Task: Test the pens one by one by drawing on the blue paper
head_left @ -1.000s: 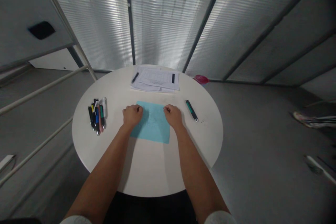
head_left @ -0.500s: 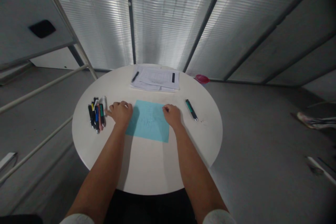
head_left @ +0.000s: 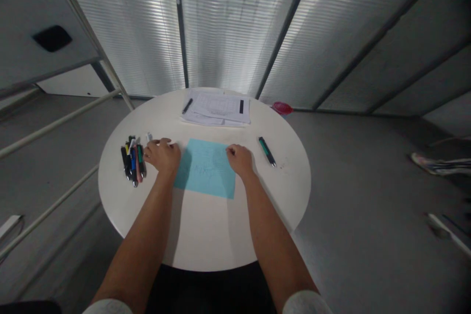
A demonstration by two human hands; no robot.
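Observation:
A light blue sheet of paper (head_left: pixel 206 169) with faint writing lies on the white round table (head_left: pixel 206 235). My left hand (head_left: pixel 162 156) is over the table left of the sheet, its fingers apart and partly bent. They reach over a slim white object (head_left: pixel 148 137), of which only the far end shows; whether they touch it I cannot tell. Just beyond those fingers lies a bunch of pens (head_left: pixel 133 162) in black, blue, green, yellow and pink. My right hand (head_left: pixel 241 159) rests closed at the sheet's right edge; what its fingers hold, if anything, is hidden.
A black and green pen (head_left: pixel 267 151) lies on the right of the table, near small dark crumbs. Printed papers (head_left: pixel 217 108) with a black pen (head_left: pixel 187 106) on them sit at the far edge. A pink object (head_left: pixel 282 108) is beyond the table. Pale rails (head_left: pixel 61 117) stand at left.
My left hand has moved left and slightly away from me, off the sheet's edge and over the white object, covering most of it. My right hand has stayed nearly still.

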